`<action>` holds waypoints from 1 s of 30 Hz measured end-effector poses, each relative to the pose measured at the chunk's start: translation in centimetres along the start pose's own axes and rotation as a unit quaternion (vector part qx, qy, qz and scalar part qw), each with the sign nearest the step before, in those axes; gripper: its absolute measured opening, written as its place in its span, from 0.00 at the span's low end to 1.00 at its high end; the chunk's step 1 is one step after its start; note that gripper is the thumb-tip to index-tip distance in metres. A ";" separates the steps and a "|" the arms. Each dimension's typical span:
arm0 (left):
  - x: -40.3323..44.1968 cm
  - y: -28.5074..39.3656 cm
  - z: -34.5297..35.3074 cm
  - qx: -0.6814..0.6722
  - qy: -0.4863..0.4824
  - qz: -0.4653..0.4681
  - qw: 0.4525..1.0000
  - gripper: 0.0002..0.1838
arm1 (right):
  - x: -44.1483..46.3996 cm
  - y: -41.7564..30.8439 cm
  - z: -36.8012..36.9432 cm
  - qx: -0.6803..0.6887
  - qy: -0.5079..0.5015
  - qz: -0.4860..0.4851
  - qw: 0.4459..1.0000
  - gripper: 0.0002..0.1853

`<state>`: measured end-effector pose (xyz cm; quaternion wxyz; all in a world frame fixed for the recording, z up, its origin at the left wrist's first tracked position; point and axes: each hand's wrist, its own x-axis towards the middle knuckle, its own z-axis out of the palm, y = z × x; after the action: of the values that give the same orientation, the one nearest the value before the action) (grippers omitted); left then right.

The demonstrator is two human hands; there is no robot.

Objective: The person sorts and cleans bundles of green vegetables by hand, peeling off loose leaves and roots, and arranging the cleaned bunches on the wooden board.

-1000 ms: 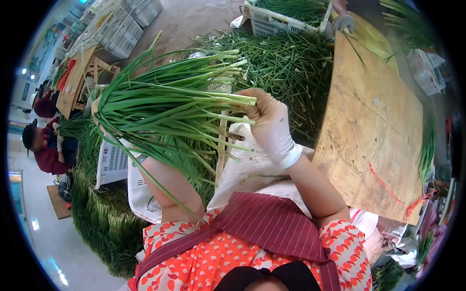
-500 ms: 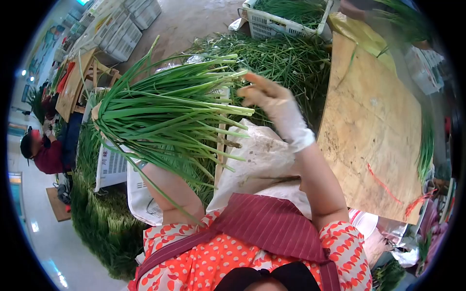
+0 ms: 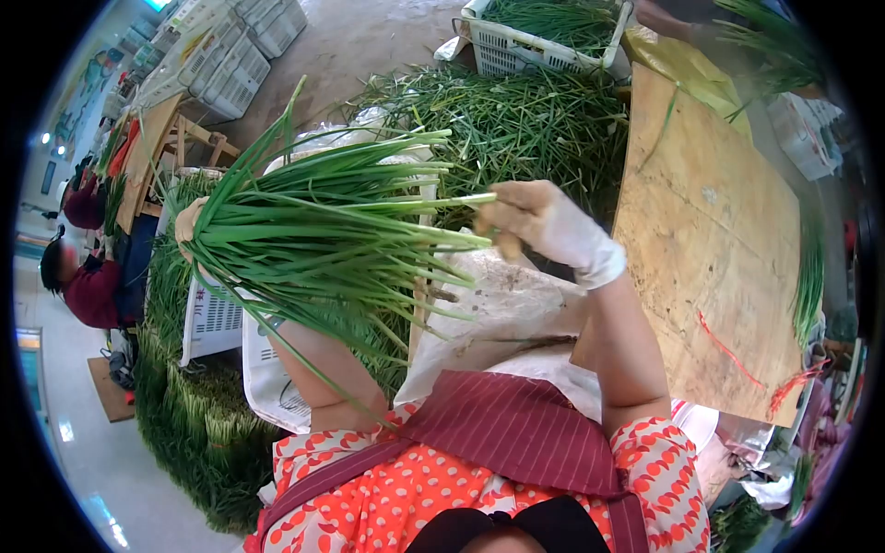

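Note:
A bunch of long green stalks [image 3: 323, 212] fans out sideways, its pale root ends pointing right. My left hand [image 3: 191, 224], in a stained glove, is wrapped round the leafy end at the left; most of that hand is hidden behind the leaves. At the pale ends is my gloved right hand [image 3: 535, 221], its fingers bent and slightly blurred, closed round the tip of one stalk that stands out from the rest. Beneath the bunch lies a white sack [image 3: 507, 309] with dirt spots, beside a white crate [image 3: 277, 378].
A wooden board [image 3: 710, 240] stands at right. Loose greens [image 3: 535, 129] are heaped ahead, below a white crate [image 3: 535, 51] of greens. Bundled greens [image 3: 203, 433] stand at lower left. Two co-workers [image 3: 92, 290] are at far left; another person's blurred arm [image 3: 666, 20] shows at upper right.
My right hand swung away from the stalk ends, fingers spread, then came down and closed on a stalk tip. The bunch stayed in my left hand. The co-worker's glove left the board's top edge.

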<state>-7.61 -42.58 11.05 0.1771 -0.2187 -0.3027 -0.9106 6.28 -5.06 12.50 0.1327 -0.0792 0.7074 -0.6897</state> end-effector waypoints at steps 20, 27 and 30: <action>0.1 0.2 0.5 0.006 -0.001 0.006 1.000 0.06 | 6.8 1.8 -0.1 -0.211 0.189 -0.120 0.952 0.18; 0.3 0.8 0.5 0.013 0.000 0.011 1.000 0.06 | 6.3 1.1 0.3 0.212 0.169 -0.141 0.952 0.11; 0.8 0.7 0.4 0.012 0.004 0.019 1.000 0.06 | 4.7 0.9 -2.0 0.262 0.254 -0.180 0.913 0.11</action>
<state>-7.82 -43.01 12.12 0.1982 -0.2182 -0.3087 -0.9043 1.27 -4.50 11.29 -0.1621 0.0103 0.4853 -0.8591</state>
